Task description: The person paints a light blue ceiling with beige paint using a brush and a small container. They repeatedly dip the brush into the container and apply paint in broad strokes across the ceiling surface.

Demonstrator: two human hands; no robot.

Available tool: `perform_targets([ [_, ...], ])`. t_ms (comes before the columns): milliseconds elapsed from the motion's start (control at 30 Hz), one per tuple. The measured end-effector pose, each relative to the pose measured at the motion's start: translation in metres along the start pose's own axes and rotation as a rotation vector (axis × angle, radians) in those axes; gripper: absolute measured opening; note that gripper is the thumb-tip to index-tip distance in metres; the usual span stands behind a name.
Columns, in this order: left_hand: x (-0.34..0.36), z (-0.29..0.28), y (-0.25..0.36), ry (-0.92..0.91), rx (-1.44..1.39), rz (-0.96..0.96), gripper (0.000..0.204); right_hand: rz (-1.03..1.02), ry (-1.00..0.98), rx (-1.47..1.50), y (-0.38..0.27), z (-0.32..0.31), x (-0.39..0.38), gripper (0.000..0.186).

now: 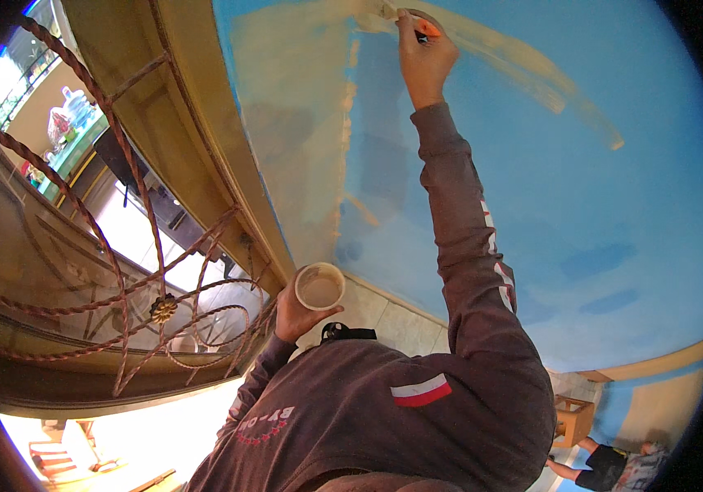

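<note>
High on the blue wall (pixel 548 205), my right hand (pixel 427 57) grips a paintbrush (pixel 386 10) with an orange part on its handle. The bristles lie against the wall at the top edge of the picture, where beige paint (pixel 523 57) runs in streaks down to the right. Low in front of my body, my left hand (pixel 290 312) is wrapped around a round, pale cup (pixel 319 270). Beige-brown paint (pixel 320 290) shows inside it. A beige painted area (pixel 286 107) with an uneven edge borders the blue.
On the left stands a window frame (pixel 195 123) with a twisted metal grille (pixel 134 172); a cluttered green ledge (pixel 81 148) shows beyond it. Pale tiles (pixel 368 307) lie below the wall. At lower right are a wooden stool (pixel 574 420) and another person (pixel 614 469).
</note>
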State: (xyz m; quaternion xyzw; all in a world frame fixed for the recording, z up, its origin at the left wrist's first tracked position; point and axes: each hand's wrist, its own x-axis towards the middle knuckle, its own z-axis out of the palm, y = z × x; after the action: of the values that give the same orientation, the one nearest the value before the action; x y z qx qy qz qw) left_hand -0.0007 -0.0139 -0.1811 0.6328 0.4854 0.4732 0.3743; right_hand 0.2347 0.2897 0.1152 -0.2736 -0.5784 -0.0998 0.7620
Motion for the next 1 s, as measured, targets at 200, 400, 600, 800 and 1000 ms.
perform_targets([
  [200,-0.004,-0.005,-0.002,0.025,0.013,-0.006,0.096,0.006,-0.039,-0.085,-0.001,-0.001,0.001,0.018],
  [400,0.0,-0.001,-0.003,-0.018,0.034,0.002,0.097,0.044,0.014,-0.177,0.012,-0.056,0.011,0.022],
  [600,0.008,0.008,0.003,-0.092,0.081,0.029,0.097,0.112,0.045,-0.202,-0.001,-0.154,0.029,0.025],
  [800,0.02,0.025,0.016,-0.174,0.095,0.048,0.095,0.126,0.079,-0.367,-0.033,-0.239,0.044,0.021],
  [1000,0.026,0.044,0.027,-0.223,0.107,0.116,0.093,0.149,0.097,-0.452,-0.031,-0.325,0.057,0.022],
])
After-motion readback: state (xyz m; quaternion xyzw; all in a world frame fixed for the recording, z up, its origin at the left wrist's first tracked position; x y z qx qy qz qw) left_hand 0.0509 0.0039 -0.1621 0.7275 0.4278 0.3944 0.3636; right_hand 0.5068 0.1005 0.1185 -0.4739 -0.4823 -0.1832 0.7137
